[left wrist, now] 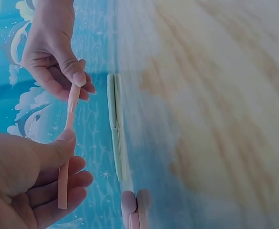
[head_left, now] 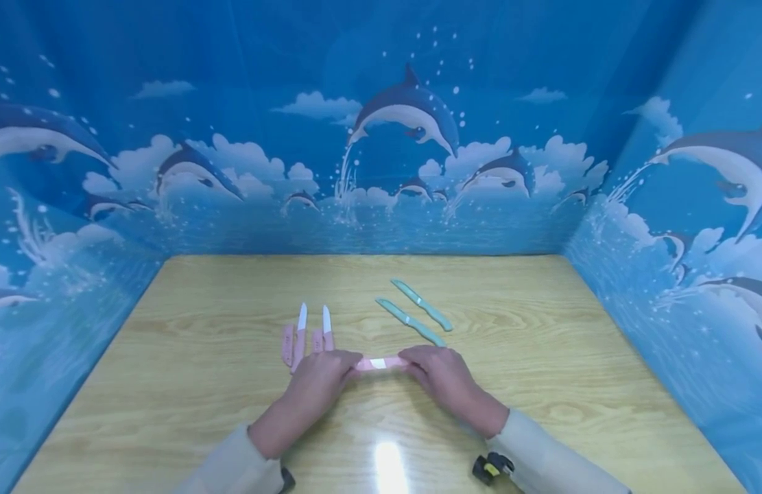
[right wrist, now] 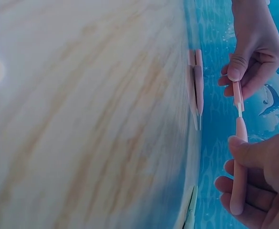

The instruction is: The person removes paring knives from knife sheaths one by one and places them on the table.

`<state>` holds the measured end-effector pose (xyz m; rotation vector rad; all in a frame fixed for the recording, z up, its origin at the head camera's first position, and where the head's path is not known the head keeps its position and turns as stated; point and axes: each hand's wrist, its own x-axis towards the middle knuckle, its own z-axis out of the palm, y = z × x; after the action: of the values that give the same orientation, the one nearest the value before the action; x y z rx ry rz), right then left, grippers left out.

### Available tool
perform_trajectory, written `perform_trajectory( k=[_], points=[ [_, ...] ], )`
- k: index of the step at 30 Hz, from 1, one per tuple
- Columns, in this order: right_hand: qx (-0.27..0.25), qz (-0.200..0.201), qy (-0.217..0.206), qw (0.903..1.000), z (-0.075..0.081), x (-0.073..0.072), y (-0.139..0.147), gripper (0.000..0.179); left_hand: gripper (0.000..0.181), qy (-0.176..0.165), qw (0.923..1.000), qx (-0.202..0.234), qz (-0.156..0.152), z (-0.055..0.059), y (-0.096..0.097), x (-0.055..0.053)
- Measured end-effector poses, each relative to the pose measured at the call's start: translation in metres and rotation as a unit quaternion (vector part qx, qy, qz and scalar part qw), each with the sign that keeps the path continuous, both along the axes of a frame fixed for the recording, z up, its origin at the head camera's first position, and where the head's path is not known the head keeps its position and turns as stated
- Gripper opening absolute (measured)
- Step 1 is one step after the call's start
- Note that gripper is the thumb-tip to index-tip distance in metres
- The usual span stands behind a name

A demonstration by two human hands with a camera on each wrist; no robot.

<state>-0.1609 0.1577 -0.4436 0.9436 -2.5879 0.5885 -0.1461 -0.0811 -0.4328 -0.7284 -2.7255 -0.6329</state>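
Observation:
A pink-handled paring knife (right wrist: 241, 129) with a white blade is held level between both hands, just above the table's middle. My left hand (head_left: 319, 381) pinches the pink sheath (right wrist: 238, 91) at the left end. At the other end, the thumb and fingers of my right hand (head_left: 444, 377) grip the handle. Part of the white blade (head_left: 378, 363) shows between handle and sheath; its tip is hidden in the sheath. Left of the hands lie two more pink knives (head_left: 301, 339) with bare white blades. Beside them rest two pink sheaths (head_left: 287, 344), one partly behind my left hand.
Two green knives (head_left: 420, 303), their blades covered in green, lie slantwise beyond my right hand. All of this is on a wood-grain table (head_left: 541, 357). Blue dolphin-printed curtains (head_left: 263, 219) close off its back and sides.

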Motion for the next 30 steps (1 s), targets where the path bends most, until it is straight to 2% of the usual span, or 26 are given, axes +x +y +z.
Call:
perform_trajectory(
  k=[15, 30],
  points=[
    [0.004, -0.013, -0.005, 0.9999, -0.0004, 0.0014, 0.0019, 0.024, 0.02, 0.017, 0.9998, -0.001, 0.003, -0.005, -0.0044, 0.0003],
    [-0.002, -0.02, -0.013, 0.9997, 0.0004, 0.0019, 0.0033, 0.025, 0.021, 0.011, 0.9999, 0.004, 0.011, -0.0042, -0.0039, 0.0002]
  ],
)
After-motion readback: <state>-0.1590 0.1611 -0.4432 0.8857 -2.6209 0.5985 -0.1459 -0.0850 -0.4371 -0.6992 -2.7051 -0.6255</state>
